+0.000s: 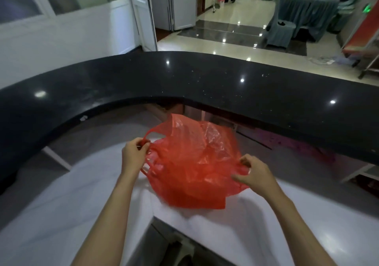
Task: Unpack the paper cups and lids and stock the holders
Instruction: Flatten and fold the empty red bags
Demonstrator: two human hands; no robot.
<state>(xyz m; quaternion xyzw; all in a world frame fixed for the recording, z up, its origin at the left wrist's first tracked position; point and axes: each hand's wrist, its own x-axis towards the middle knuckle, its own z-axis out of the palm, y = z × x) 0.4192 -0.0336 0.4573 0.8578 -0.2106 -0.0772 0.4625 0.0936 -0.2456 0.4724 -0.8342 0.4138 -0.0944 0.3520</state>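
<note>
Red plastic bag (192, 163) on white desk (61, 214) at its inner corner. Left hand (134, 152) grip pinches a handle loop; right hand (253, 174) grip pinches the bag's right edge.

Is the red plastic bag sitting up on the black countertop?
No, the red plastic bag lies on the lower white counter, below the black countertop, with the left hand and right hand each pinching it.
</note>
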